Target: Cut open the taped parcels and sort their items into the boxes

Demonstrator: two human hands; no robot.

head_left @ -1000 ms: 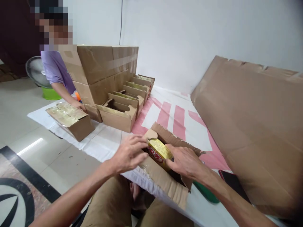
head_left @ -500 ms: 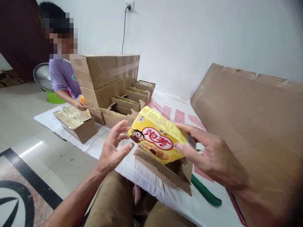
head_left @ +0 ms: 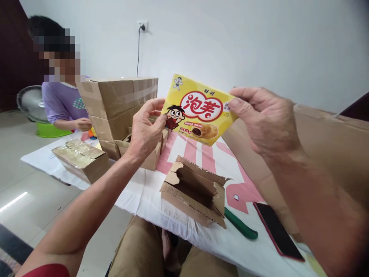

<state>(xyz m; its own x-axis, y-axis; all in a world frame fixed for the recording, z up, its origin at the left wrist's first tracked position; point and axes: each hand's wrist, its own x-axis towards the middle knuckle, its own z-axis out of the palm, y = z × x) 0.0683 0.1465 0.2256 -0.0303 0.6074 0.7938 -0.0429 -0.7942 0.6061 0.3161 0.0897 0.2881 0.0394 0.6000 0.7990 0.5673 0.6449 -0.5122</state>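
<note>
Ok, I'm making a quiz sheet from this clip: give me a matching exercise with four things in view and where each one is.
Things:
1. yellow snack box
2. open cardboard carton
3. phone
4. green-handled tool

Places:
a. flat on the cloth at the far right
b. held up between left hand and right hand
c. on the cloth, between carton and phone
d. empty, in front of the knees

Pairs: 1-b, 2-d, 3-a, 4-c

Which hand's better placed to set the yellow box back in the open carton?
Probably the left hand: it grips the yellow box at its lower corner, nearer the open carton. The right hand pinches the upper edge, farther off.
</note>
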